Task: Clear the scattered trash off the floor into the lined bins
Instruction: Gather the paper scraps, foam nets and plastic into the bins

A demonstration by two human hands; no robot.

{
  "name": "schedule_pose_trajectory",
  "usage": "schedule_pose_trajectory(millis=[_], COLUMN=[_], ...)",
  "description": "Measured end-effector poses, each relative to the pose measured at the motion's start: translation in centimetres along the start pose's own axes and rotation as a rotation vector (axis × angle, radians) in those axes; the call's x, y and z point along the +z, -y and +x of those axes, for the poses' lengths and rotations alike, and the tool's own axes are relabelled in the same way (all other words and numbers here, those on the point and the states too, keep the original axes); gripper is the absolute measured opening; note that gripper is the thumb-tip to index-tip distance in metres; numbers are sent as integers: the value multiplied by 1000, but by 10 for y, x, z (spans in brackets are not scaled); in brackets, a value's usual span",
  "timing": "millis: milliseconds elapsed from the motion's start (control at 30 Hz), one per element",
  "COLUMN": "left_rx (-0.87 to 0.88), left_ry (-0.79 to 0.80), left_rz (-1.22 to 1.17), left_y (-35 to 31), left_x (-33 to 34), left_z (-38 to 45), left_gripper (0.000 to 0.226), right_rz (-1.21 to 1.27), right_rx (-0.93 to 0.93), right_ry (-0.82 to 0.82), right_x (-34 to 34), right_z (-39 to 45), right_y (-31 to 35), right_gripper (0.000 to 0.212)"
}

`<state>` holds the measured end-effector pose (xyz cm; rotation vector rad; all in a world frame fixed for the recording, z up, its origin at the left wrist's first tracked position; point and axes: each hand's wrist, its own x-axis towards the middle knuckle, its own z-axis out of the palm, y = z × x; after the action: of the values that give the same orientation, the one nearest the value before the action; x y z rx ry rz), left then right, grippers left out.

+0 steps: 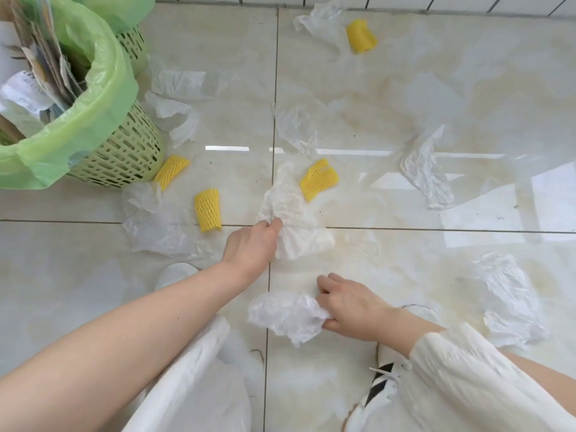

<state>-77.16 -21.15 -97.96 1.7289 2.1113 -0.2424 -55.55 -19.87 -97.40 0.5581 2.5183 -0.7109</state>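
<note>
Standing at ten o'clock, the green lined bin [103, 120] was already stuffed with card and paper, close enough to reach. White plastic bags and four yellow foam nets lay all over the shiny floor [405, 88]. The left hand [252, 244] pinched a crinkly white wrapper [293, 213] in the middle, likely to lift it up. The right hand [352, 310], at six o'clock, squeezed a scrunched bag [286, 316], so both hands could carry trash at once. A foam net [208, 209] sat at nine o'clock of the wrapper.
</note>
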Motion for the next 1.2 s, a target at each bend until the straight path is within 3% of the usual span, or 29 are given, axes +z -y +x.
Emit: schedule_pose_trajectory(millis=[100, 300, 400, 467, 600, 700, 867, 1033, 1100, 1200], left_rx=[16, 5, -111, -181, -290, -517, -670, -651, -603, -578], left_ry=[-74, -298, -318, -337, -364, -378, -397, -439, -387, -242], left_rz=[-101, -523, -662, -705, -721, -874, -1143, -1070, -987, -769], left_y=[10, 19, 24, 28, 42, 60, 95, 113, 115, 112], left_x=[2, -17, -27, -36, -51, -57, -64, -65, -63, -58], left_z=[2, -10, -19, -25, -31, -27, -24, -27, -26, -18], left_gripper=[16, 17, 34, 45, 55, 45, 22, 23, 15, 36], right_rz=[115, 349, 479, 516, 502, 582, 613, 573, 581, 596], right_rx=[84, 138, 168, 187, 234, 313, 393, 504, 545, 549], right_ry=[-38, -118, -223, -321, -426, -495, -446, -562, -633, -646], right_x=[-11, -28, -32, -37, -50, -58, -72, -98, -111, -124], right_z=[2, 6, 6, 6, 8, 13, 22, 58, 70, 83], right_y=[-8, -3, 1, 5, 4, 3, -3, -18, -26, -35], right_gripper=[26, 26, 57, 67, 57, 35, 42, 50, 43, 18])
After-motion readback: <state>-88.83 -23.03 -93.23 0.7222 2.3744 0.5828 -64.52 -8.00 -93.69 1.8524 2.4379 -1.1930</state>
